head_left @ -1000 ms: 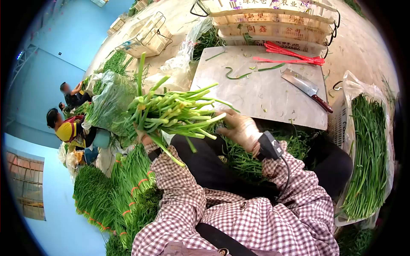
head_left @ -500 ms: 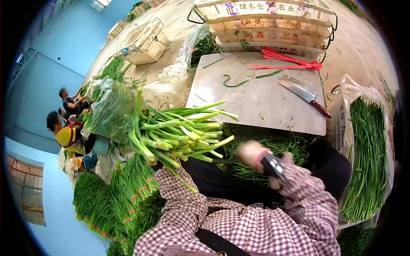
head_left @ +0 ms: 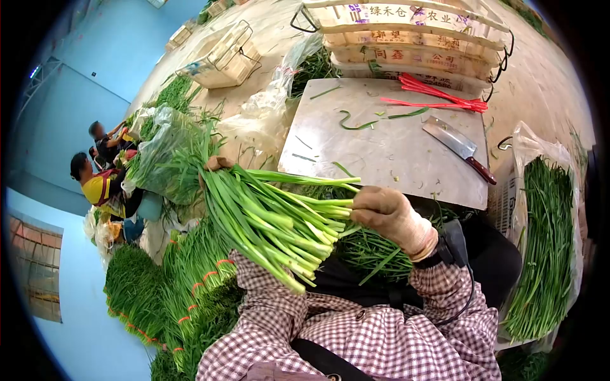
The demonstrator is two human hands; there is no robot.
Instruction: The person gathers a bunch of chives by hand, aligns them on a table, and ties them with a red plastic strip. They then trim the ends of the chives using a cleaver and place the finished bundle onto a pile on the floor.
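Observation:
A loose bunch of garlic chives (head_left: pixel 267 213) spreads across the space above my lap, its thick pale ends pointing right. My gloved left hand (head_left: pixel 219 163) is wrapped round the leafy part, with most of its fingers hidden behind the leaves. At the cut ends, my gloved right hand (head_left: pixel 386 213) pinches a few stalks that stick out from the bunch. More loose green leaves (head_left: pixel 375 254) lie below the right hand, over my lap.
A metal board (head_left: pixel 356 152) ahead carries a cleaver (head_left: pixel 450 136), red ties (head_left: pixel 438 95) and leaf scraps. Stacked crates (head_left: pixel 406 38) stand behind it. A lined crate of greens (head_left: pixel 540 247) is at right, tied bundles (head_left: pixel 194 273) at left. Co-workers (head_left: pixel 101 184) sit far left.
My right hand has moved up and left from near my lap to the stalk ends. The bunch has turned, its leaves now showing on top and its ends tilting down to the right.

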